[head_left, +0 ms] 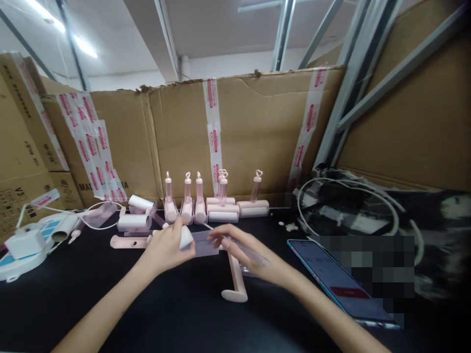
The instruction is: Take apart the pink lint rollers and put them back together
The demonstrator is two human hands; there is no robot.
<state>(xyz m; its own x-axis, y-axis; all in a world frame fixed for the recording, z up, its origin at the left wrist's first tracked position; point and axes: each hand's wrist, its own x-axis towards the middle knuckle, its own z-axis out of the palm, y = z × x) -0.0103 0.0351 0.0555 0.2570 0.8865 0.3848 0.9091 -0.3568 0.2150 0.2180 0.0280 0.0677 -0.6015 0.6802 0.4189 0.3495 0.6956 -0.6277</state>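
Already five finished rollers (217,203) are lined up behind, while a white roll (186,238) is gripped by the left hand (165,250) and its clear sleeve (206,243) is pinched by the right hand (246,252), loose parts (134,223) unassembled.

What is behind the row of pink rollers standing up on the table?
Behind the standing pink rollers is a taped cardboard wall. The wall hides whatever lies beyond it; only the ceiling shows above.

Surface: you work on a black table (176,318).
Rear edge: assembled pink rollers (217,203) stand in a row against the cardboard wall.
Left side: loose roller parts (134,220) and a white device (25,247).
Centre: one pink handle (235,284) lies flat.
Right side: a phone (338,284) lies screen up.
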